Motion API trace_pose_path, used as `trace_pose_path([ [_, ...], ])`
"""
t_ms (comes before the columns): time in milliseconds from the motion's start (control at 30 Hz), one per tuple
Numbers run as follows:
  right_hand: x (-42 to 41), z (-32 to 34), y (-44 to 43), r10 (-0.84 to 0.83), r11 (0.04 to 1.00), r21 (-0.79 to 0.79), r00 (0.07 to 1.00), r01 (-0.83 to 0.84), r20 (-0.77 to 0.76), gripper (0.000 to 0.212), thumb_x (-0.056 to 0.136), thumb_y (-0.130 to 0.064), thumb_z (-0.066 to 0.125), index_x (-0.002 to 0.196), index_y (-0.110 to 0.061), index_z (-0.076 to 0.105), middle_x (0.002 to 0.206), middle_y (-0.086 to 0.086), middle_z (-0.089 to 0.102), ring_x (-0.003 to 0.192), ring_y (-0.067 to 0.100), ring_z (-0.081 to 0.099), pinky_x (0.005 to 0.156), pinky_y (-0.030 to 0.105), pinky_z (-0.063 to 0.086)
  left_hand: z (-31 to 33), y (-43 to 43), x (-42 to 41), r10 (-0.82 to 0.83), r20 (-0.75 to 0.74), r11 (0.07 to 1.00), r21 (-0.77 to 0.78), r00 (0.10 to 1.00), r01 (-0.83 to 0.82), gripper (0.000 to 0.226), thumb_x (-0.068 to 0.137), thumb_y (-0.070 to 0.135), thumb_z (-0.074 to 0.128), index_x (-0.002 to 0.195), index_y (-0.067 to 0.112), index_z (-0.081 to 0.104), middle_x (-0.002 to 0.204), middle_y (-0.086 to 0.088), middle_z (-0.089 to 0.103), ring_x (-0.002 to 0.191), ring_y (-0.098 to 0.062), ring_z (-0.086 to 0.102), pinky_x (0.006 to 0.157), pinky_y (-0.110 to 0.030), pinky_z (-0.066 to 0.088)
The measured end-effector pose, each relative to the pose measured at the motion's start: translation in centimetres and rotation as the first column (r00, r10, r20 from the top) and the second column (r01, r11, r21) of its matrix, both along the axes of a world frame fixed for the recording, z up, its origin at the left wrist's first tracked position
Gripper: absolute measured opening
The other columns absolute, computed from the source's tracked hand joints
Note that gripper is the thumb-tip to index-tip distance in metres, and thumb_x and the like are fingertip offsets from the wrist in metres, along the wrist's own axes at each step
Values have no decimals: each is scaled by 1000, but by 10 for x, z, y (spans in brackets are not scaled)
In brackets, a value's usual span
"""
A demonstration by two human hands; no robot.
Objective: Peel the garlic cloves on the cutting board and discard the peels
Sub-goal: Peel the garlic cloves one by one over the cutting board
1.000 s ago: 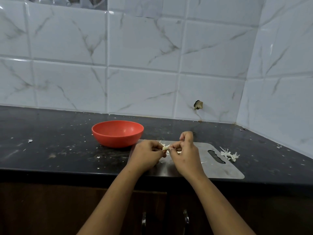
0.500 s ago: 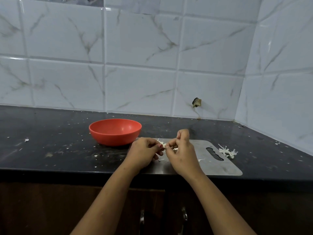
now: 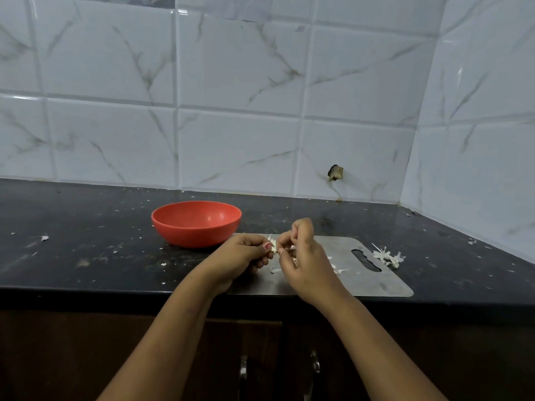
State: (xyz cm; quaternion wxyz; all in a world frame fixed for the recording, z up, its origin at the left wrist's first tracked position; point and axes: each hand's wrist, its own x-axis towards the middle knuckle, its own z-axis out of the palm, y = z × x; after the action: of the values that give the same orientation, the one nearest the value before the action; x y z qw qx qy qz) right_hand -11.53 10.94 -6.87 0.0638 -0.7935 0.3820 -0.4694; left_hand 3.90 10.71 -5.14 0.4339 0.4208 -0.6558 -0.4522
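A small pale garlic clove [image 3: 273, 247] is held just above the steel cutting board [image 3: 373, 282]. My left hand [image 3: 240, 260] pinches the clove between thumb and fingers. My right hand [image 3: 304, 257] meets it from the right, its fingertips pinching a thin strip of peel at the clove. A few white peel scraps [image 3: 337, 270] lie on the board under and beside my hands. A heap of peels [image 3: 388, 256] lies on the counter just past the board's right end.
A red bowl [image 3: 197, 222] stands on the dark counter [image 3: 86, 250] just left of and behind the board; I see nothing in it. Tiled walls close off the back and right. Cabinet doors with handles [image 3: 315, 366] are below the counter's front edge.
Both hands stay together over the board and keep working the clove; my right fingers have shifted slightly on the peel. The view has tilted a little.
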Motion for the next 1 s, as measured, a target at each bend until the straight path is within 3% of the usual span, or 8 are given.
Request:
trace_pose_path([
  [267, 0, 9, -5, 30, 995, -93, 988, -44, -154, 34, 92, 0, 48, 96, -23, 24, 94, 1, 57, 81, 15, 60, 69, 26, 49, -1, -8, 2, -43, -61, 999, 17, 997, 44, 27, 99, 6, 42, 79, 10, 59, 65, 3, 50, 55, -5, 36, 46, -14, 28],
  [367, 7, 8, -11, 14, 999, -48, 998, -17, -62, 31, 92, 1, 47, 95, -21, 24, 88, -5, 55, 77, 8, 57, 65, 22, 48, -3, -9, 4, -16, -87, 1000, 6, 996, 16, 21, 100, 9, 42, 87, 3, 58, 69, -2, 45, 56, -5, 36, 46, -13, 31],
  [467, 14, 6, -14, -30, 999, 27, 998, 28, 57, 29, 92, 0, 46, 96, -19, 24, 84, -11, 53, 73, 4, 55, 63, 15, 45, -5, -10, 3, 21, -97, 999, -22, 995, -23, 26, 101, 10, 43, 78, 7, 56, 67, -2, 43, 53, -4, 37, 46, -13, 33],
  [667, 19, 5, -14, -114, 993, 55, 985, 108, 129, 26, 91, 1, 47, 98, -14, 27, 83, -5, 56, 74, 3, 55, 63, 7, 41, -5, -10, 2, 52, -81, 998, -34, 995, -55, 30, 100, 9, 44, 74, 8, 56, 63, -1, 44, 51, -5, 39, 48, -15, 36],
  [800, 18, 4, -15, -169, 986, 37, 972, 166, 163, 24, 92, 1, 45, 98, -14, 27, 82, -4, 54, 73, 5, 54, 64, 14, 45, -4, -7, 0, 57, -61, 997, -42, 997, -60, 29, 101, 10, 43, 76, 6, 56, 62, -1, 43, 51, -5, 38, 48, -15, 37],
  [867, 13, 5, -18, -214, 977, 59, 941, 205, 263, 25, 93, 2, 44, 97, -15, 26, 82, -4, 53, 75, 12, 59, 70, 29, 55, -4, -6, 0, 65, -92, 997, -34, 994, -69, 30, 101, 9, 42, 74, 7, 56, 63, -1, 42, 53, -6, 38, 47, -14, 37],
  [933, 10, 7, -18, -197, 978, 128, 931, 164, 308, 29, 93, 3, 45, 96, -19, 27, 84, -3, 56, 80, 18, 62, 72, 39, 59, -4, -6, 1, 78, -114, 997, -17, 990, -81, 28, 101, 10, 43, 77, 7, 58, 63, -2, 45, 53, -6, 41, 47, -14, 38],
  [1000, 10, 6, -16, -148, 977, 195, 940, 91, 306, 31, 93, 4, 47, 97, -21, 29, 87, 1, 60, 83, 19, 63, 73, 36, 60, -4, -6, 1, 65, -131, 998, -5, 989, -66, 24, 100, 9, 45, 82, 5, 61, 64, -2, 51, 53, -5, 45, 47, -14, 40],
])
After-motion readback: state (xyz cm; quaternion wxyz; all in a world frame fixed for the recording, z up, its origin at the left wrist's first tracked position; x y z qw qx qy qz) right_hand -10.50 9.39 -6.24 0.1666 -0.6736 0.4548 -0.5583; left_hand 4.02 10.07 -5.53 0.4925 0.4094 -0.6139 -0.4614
